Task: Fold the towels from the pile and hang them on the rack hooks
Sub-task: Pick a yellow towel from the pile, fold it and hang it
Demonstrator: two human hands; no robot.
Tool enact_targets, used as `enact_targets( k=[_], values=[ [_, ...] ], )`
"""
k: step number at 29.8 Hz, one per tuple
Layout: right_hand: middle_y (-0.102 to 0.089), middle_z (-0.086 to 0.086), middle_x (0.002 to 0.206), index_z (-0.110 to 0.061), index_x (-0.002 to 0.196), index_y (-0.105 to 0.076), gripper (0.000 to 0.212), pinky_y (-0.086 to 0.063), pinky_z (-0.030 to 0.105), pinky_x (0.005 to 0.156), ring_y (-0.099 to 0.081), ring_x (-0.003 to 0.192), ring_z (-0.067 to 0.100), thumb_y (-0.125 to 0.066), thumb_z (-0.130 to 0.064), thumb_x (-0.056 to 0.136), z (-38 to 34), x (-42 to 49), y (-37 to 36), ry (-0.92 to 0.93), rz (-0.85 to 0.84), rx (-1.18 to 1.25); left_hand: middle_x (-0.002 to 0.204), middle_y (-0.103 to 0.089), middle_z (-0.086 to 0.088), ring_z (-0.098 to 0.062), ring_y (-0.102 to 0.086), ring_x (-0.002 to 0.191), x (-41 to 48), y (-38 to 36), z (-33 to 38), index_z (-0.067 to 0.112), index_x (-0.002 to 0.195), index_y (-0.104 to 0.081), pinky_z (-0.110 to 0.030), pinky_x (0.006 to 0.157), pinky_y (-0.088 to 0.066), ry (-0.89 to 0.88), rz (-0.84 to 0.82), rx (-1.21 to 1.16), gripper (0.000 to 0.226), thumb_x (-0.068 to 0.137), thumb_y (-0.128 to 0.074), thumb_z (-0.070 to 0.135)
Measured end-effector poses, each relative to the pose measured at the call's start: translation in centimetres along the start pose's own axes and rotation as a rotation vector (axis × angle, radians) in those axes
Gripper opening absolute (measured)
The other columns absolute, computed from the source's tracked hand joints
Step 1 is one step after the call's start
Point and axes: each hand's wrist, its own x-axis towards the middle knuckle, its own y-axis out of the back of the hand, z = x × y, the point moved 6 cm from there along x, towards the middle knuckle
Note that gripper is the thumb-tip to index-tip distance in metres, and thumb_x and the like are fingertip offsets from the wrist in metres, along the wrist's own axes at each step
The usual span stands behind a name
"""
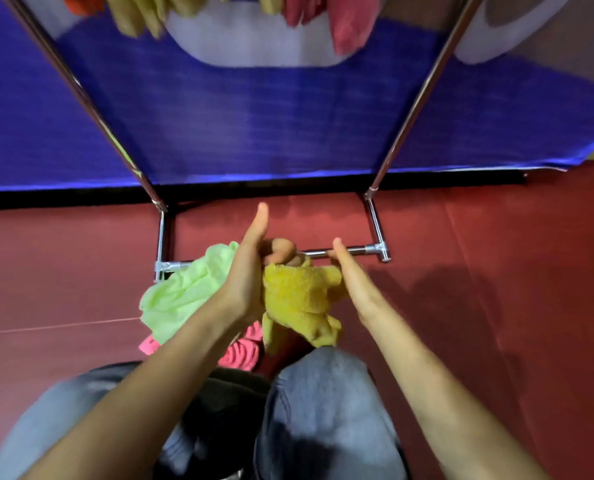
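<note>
Clearly the fold is only beginning. In the head view, the crumpled mustard-yellow terry towel (299,303) hangs bunched between the two hands, low in front of the person's knees and above the red floor (496,306). The left hand (250,271) grips its top, fingers curled round the cloth and thumb pointing up, free. The right hand (349,275) is seen edge-on just to the right. Its fingers look straight and lie against the towel's right corner, but whether any finger pinches cloth on the hidden side cannot be told.

Just left of the left hand lies the crumpled light green towel (184,292), and nearer, below it, the ribbed pink towel (240,351) — the rest of the pile. Beyond the hands runs the bottom bar of the chrome metal rack (354,251). At the far top edge are blurred hanging towels (347,29); the hooks themselves are not visible.

To do this step well, each hand probably needs one of two neighbouring corners. Drawn apart, they would let the yellow cloth drop flat rather than stay wadded. It should be held high enough to clear the floor and the green towel — a dragged edge could snag the pile. Then edge can meet edge squarely, giving a strip narrow enough to hang.
</note>
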Motion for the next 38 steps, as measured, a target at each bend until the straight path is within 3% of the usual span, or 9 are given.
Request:
enact_targets(
  k=[2,6,11,13,20,23,27,31,38],
  values=[
    [-0.057,0.005,0.13,-0.019,0.129,-0.05,0.061,-0.037,0.036,0.107,-0.051,0.121,0.018,-0.031,-0.06,0.088,-1.2,-1.5,-0.2,-0.036,-0.071,0.077,0.028,-0.026,0.004,-0.008,-0.028,0.025,-2.8,-2.3,2.0,0.018,0.027,-0.024,-0.009,0.032,-0.026,-0.042,-0.093,0.014,0.059,0.068,-0.027,0.06],
    [-0.071,0.0,0.058,-0.018,0.07,-0.073,0.066,-0.052,0.022,0.064,-0.067,0.057,0.01,-0.033,-0.068,0.082,-2.5,-6.2,-1.6,-0.136,-0.351,0.306,0.027,-0.028,0.004,-0.008,-0.028,0.026,-8.3,-5.4,4.0,0.023,0.028,-0.021,-0.012,0.033,-0.028,-0.111,-0.172,0.075,0.054,0.066,-0.024,0.061],
    [-0.069,0.004,0.076,-0.014,0.101,-0.064,0.05,-0.052,0.025,0.074,-0.064,0.07,0.012,-0.035,-0.053,0.09,-2.6,-12.8,-4.1,-0.064,-0.496,0.07,0.027,-0.029,0.0,-0.01,-0.03,0.026,-15.5,-4.3,1.6,0.018,0.023,-0.028,-0.013,0.033,-0.027,-0.126,-0.04,0.018,0.06,0.066,-0.028,0.059],
    [-0.07,0.001,0.073,-0.013,0.087,-0.069,0.043,-0.052,0.024,0.074,-0.064,0.067,0.01,-0.047,-0.049,0.087,-2.4,-14.1,-3.5,0.047,-0.405,-0.065,0.028,-0.028,-0.001,-0.011,-0.028,0.027,-16.8,-2.5,-0.8,0.017,0.024,-0.028,-0.013,0.034,-0.024,-0.118,0.031,0.008,0.059,0.068,-0.03,0.056],
    [-0.065,-0.001,0.086,-0.008,0.108,-0.059,0.02,-0.049,0.012,0.068,-0.061,0.07,0.001,-0.05,-0.011,0.089,-4.6,-20.9,-0.5,0.41,-0.36,0.246,0.03,-0.041,-0.005,-0.014,-0.043,0.03,-22.3,-1.3,-6.4,0.013,0.024,-0.032,-0.016,0.037,-0.035,-0.117,0.062,0.076,0.073,0.083,-0.026,0.056],
    [-0.071,-0.005,0.081,-0.014,0.1,-0.061,0.032,-0.051,0.015,0.068,-0.065,0.071,0.0,-0.07,-0.031,0.074,-6.6,-23.8,-0.1,0.53,-0.446,0.256,0.029,-0.043,-0.002,-0.01,-0.042,0.029,-22.7,-1.4,-6.1,0.016,0.024,-0.041,-0.015,0.036,-0.033,-0.177,0.035,0.226,0.072,0.059,-0.048,0.079],
    [-0.073,-0.006,0.071,-0.018,0.089,-0.064,0.068,-0.053,0.014,0.06,-0.067,0.065,0.003,-0.084,-0.055,0.035,-9.7,-29.1,-0.2,0.643,-0.57,0.272,0.036,-0.054,-0.004,-0.015,-0.053,0.039,-24.9,-2.0,-2.9,0.007,0.042,-0.049,-0.014,0.035,-0.041,-0.342,0.235,0.139,0.069,0.096,-0.02,0.039],
    [-0.073,-0.004,0.07,-0.019,0.082,-0.07,0.054,-0.052,0.014,0.058,-0.067,0.064,0.003,-0.083,-0.051,0.041,-11.2,-33.9,-1.0,0.72,-0.664,0.243,0.092,-0.066,0.01,-0.002,-0.062,0.093,-27.7,-4.3,1.5,0.023,0.093,-0.055,-0.022,0.086,-0.046,-0.572,0.299,0.218,0.041,0.096,-0.018,0.038],
    [-0.072,-0.007,0.068,-0.018,0.092,-0.063,0.065,-0.05,0.012,0.055,-0.064,0.061,0.0,-0.081,-0.055,0.042,-9.6,-36.6,-1.3,0.702,-0.674,0.15,0.083,-0.07,-0.01,-0.025,-0.064,0.082,-31.7,-4.8,4.1,0.017,0.071,-0.067,-0.037,0.078,-0.048,-0.627,0.326,0.261,0.042,0.083,-0.045,0.051]
  ],
)
